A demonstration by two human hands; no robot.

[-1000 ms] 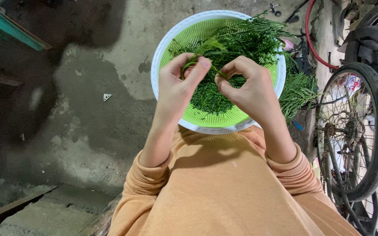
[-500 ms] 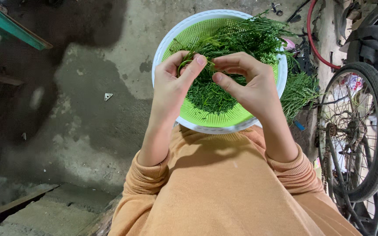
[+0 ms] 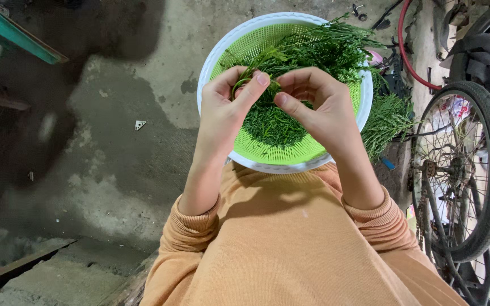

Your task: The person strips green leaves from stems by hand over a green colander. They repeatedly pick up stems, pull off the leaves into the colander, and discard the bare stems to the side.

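grey concrete floor (image 3: 126, 170) fills most of what we see, stained dark in patches, and to our right stands a bicycle wheel (image 3: 466, 170) with rusty spokes and a worn black tyre. below us spreads our orange sweater (image 3: 290, 249), its cuffs pushed up on both forearms. past it sits a white basin (image 3: 211, 68) with a lime green perforated colander (image 3: 273, 148) nested inside, and the colander holds a heap of dark green feathery greens (image 3: 324, 54), some of which spill over the right rim toward a second loose bunch (image 3: 387, 119) lying just beside the basin. we hold both hands over the middle of the colander, close together. our left hand (image 3: 225, 110) is closed, thumb and forefinger pinching a thin curled green sprig (image 3: 244, 83) at the top. our right hand (image 3: 321, 113) is also curled shut, its fingertips (image 3: 282, 99) pressed on the other end of that same sprig, just beside the left thumb. on the floor to the left lies a small white triangular scrap (image 3: 138, 125).
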